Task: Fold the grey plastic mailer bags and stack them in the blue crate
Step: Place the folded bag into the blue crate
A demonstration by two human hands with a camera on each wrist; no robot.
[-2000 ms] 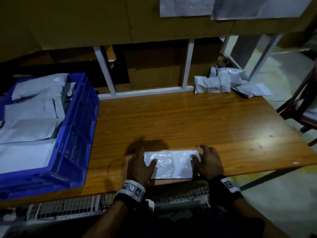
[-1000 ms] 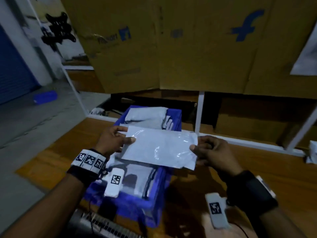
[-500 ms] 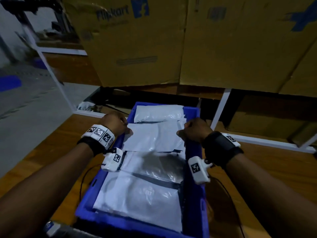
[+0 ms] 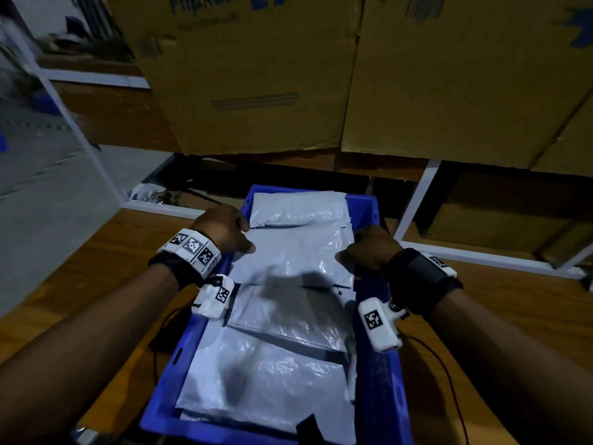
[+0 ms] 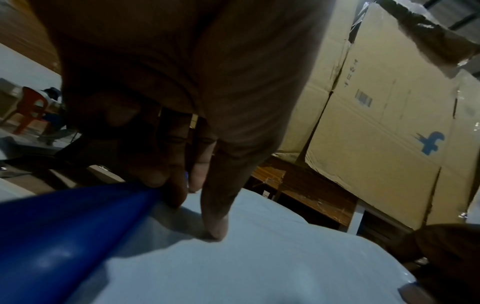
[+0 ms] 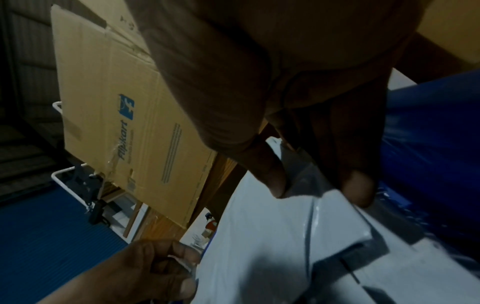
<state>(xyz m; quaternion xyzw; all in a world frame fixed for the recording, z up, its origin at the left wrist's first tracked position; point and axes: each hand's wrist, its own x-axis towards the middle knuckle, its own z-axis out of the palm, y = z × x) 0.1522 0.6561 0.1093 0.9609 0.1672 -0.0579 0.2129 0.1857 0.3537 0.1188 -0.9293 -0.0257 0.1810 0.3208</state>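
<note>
Both hands pinch a folded grey mailer bag point(image 4: 296, 255) lying in the blue crate point(image 4: 375, 364): left hand point(image 4: 221, 231) at its left edge, right hand point(image 4: 373, 250) at its right. Behind stand "Flipkart" cardboard boxes point(image 4: 256, 75).

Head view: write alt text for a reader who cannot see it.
Both hands, left and right, set a folded grey mailer bag onto others in a blue crate on a wooden table; cardboard boxes behind.

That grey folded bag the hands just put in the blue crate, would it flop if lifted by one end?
Probably. The folded mailer bag is thin, creased film, so it would likely droop. Its glossy sheen suggests it is slippery, and it looks light, lying flat on other bags.
</note>
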